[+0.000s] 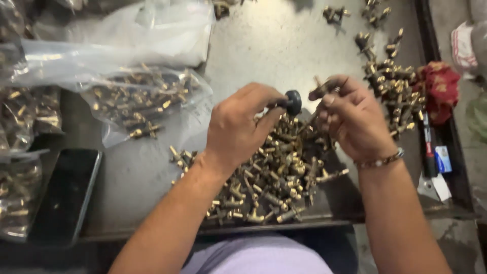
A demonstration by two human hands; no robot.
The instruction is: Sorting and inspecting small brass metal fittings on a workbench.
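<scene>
Hands meet above a heap of small brass valve fittings [269, 177], piled at the near edge of a grey metal worktable [274, 45]. I see my left hand [238, 127] curled shut around a tool with a round black knob handle [292, 101], the knob poking out between thumb and forefinger toward the right. My right hand [352, 119] pinches one brass fitting [324, 89] between thumb and fingertips, holding it up just beside the knob, so the two nearly touch. I judge the fitting is lifted clear of the heap so the tool can reach it without the other pieces getting in the way. A beaded bracelet [380, 161] circles my right wrist.

The heap sits directly under both hands, close to my body, which keeps the next piece within easy reach. Far right, a looser spread of brass fittings [390, 76] lies apart from the heap, beside a crumpled red cloth [441, 89]; whether these are finished ones I cannot tell. To the left, a clear plastic bag of brass fittings [137, 101] lies open toward the heap. A dark smartphone [66, 195] rests flat at the near left. Near right, a utility knife with a red-and-black handle [428, 152] lies along the table's raised edge.
</scene>
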